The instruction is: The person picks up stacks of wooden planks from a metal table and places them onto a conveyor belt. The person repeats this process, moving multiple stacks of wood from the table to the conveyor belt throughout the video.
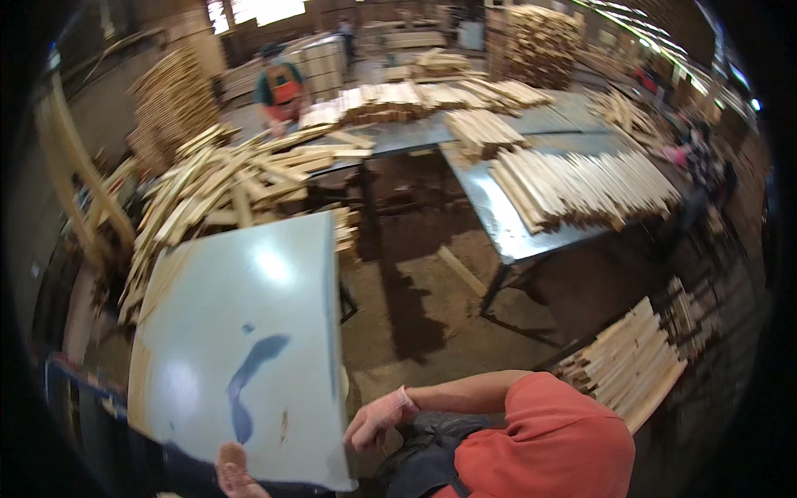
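A pale blue-grey metal tabletop (307,365) with dark smears fills the near left. At its near edge is my left hand (235,475), cut off by the lower border. Its visible fingers stretch forward, and I see nothing held in them. My right hand (378,421), in a pale pinkish glove, hangs beside the tabletop's right edge. Its fingers are curled in, with no object visible in them. My right arm reaches across from a red-orange sleeve (548,432).
A jumbled heap of wooden slats (224,187) lies beyond the tabletop. Neat slat rows (589,187) cover a metal table at the right. More boards (627,361) are stacked low at the near right. A person (281,91) stands at the far left, another (706,158) at the right.
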Tool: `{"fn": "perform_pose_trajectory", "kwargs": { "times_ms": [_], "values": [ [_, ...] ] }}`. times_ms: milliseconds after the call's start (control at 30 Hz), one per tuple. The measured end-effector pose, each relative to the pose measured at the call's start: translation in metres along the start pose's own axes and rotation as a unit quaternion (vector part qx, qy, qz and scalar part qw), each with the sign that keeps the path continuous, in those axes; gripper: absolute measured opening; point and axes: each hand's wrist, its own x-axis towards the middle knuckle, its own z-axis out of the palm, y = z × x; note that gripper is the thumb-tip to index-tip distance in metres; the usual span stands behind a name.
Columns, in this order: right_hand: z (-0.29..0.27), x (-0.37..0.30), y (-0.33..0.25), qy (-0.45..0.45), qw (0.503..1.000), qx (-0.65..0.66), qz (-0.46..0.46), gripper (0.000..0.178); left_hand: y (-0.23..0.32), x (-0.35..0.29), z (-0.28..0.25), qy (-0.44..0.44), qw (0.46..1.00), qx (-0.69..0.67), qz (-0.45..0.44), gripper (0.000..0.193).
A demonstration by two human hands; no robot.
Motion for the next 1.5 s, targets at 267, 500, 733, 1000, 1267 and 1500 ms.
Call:
{"fn": "perform_pose_trajectory", "kwargs": {
  "times_ms": [267,500,733,1000,1267,1500],
  "values": [
    [-0.212,-0.196,0.155,0.583,0.789,-0.173,0.082,0.020,-0.067,0.092,0.351,-0.342,0.933,0.017,-0.113,0.047],
    [-0.195,-0.269,0.318,0.691,0.660,0.213,0.202,0.039,-0.283,0.176,0.375,-0.182,0.893,0.217,-0.349,0.034],
    [-0.114,-0.247,0.362,0.674,0.591,0.347,0.276,0.049,-0.222,0.141,0.443,-0.229,0.774,0.401,-0.433,0.037],
    [-0.219,-0.341,0.303,0.671,0.674,0.098,0.291,0.051,-0.169,0.241,0.610,-0.277,0.756,0.426,-0.413,0.040],
    [-0.381,-0.460,0.284,0.805,0.587,0.061,0.049,0.007,-0.177,0.391,0.909,-0.396,0.831,0.358,-0.154,0.028],
    [-0.425,-0.651,0.174,0.834,0.475,0.247,-0.137,0.083,-0.114,0.237,1.099,-0.497,0.799,0.328,-0.080,0.038]
  ]
}}
